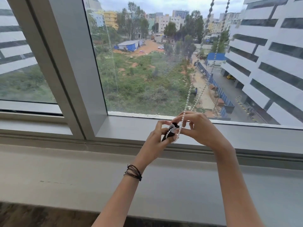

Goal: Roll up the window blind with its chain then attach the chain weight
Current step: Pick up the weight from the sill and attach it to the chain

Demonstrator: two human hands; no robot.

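Observation:
A white bead chain [191, 86] hangs in two strands from the upper right down to my hands in front of the window. My left hand [157, 141] grips a small black and white chain weight [170, 131], its fingers curled round it. My right hand [196, 126] pinches the bottom loop of the chain against the weight's top. The chain's loop drapes over the weight and my left fingers. The blind itself is out of view above the frame.
A grey window sill [68, 176] runs across below my hands. A thick grey window post [68, 63] stands at the left. The glass pane [147, 63] is just behind my hands. A dark band lies along the bottom edge.

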